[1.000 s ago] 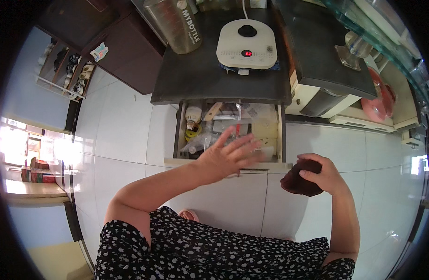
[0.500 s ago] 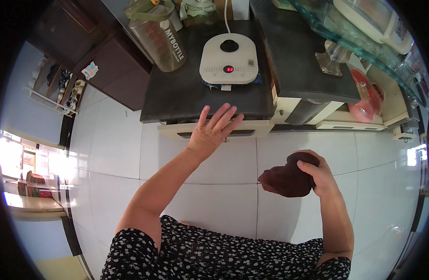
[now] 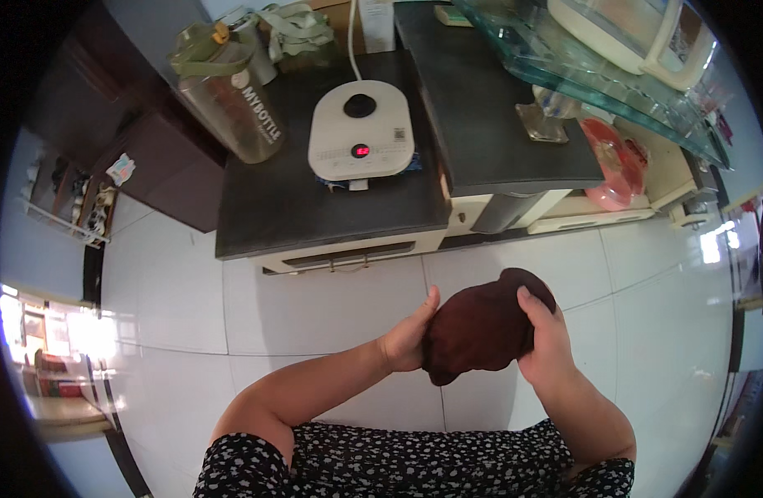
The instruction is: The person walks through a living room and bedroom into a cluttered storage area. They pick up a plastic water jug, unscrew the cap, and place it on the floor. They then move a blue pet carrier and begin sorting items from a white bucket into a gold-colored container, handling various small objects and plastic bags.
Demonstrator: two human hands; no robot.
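A dark red-brown folded cloth is held in front of my body, above the floor. My right hand grips its right side with the thumb on top and the fingers beneath. Against its left edge is my left hand, thumb pointing up and the other fingers hidden behind the fabric. Beyond them, on the dark counter, sits a white rounded kettle base with a black round connector and a lit red display. Blue fabric shows from under this base.
A large clear bottle with a green lid stands left of the base. A white cord runs up behind it. Drawer fronts line the counter's near side. Far right are a glass shelf and a pink-red container. White tiles cover the floor.
My left hand has come down from near the counter edge to the cloth's left side. The cloth now spans both hands. The view has shifted, so the counter appears lower and further left.
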